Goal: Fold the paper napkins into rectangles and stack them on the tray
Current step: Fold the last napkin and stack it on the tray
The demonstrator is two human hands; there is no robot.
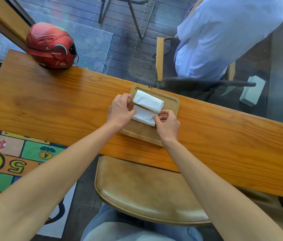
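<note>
Left hand point(119, 110), right hand point(166, 124): both pinch the napkin point(143, 116) between them on the tray point(140, 133); stack point(148, 101) just beyond. Advice: align edges, crease flat.

Wooden table point(50, 105) carries tray point(137, 133) and, seemingly, red helmet point(50, 46).

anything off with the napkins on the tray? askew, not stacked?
Yes. The folded napkin lies at the far end of the wooden tray, and the napkin that both hands, left hand and right hand, pinch sits beside it, not on top.
</note>
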